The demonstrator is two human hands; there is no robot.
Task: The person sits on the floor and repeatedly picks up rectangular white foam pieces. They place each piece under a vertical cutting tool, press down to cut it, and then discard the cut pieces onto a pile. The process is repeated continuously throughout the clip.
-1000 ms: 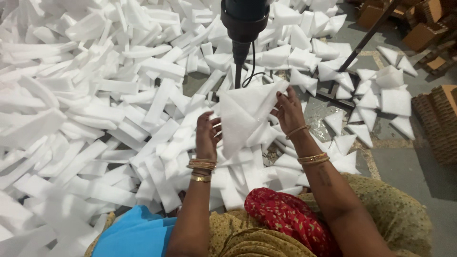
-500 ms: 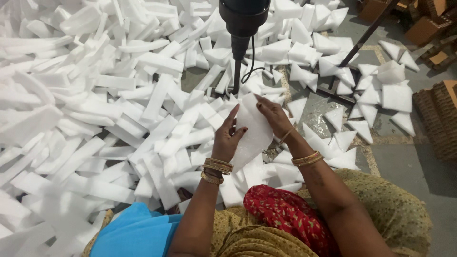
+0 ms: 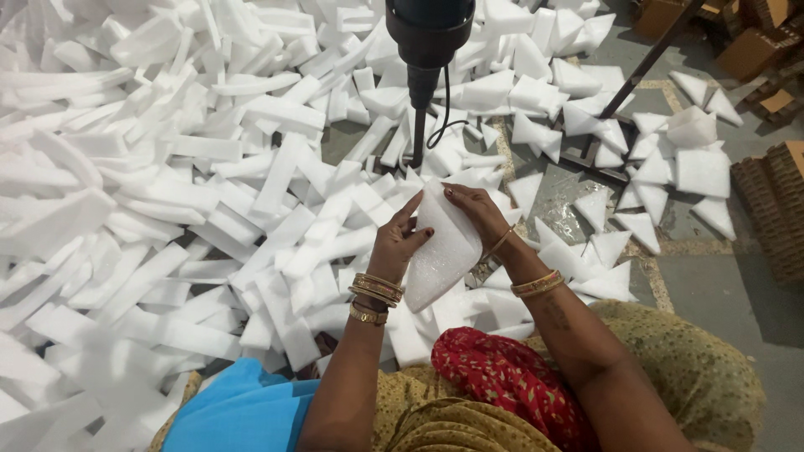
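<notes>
While a grey concrete floor [image 3: 720,301] shows bare only on the right, most of it lies buried under a deep heap of white foam offcuts [image 3: 167,192], long flat strips on the left and triangular wedges [image 3: 645,226] scattered to the far right. A person sits at the near edge, knees draped in olive and red cloth [image 3: 502,381], with a bright blue cloth [image 3: 243,414] at the near left. Both hands hold one soft, grainy white foam piece [image 3: 444,251], roughly wedge-shaped, just above the pile in the middle of the scene. The left hand [image 3: 398,243] grips its left edge, fingers curled together against the foam, gold bangles [image 3: 374,293] at the wrist. The right hand [image 3: 477,213] lies over its upper right side, fingers spread lightly along the surface. Directly beyond the piece, a dark power tool [image 3: 429,33] hangs upright, its thin shaft [image 3: 418,134] pointing down into the heap and a black cable [image 3: 444,125] looping beside it. Brown ridged stacks [image 3: 775,209] stand at the far right, and a dark metal bar [image 3: 645,59] slants across the floor.
</notes>
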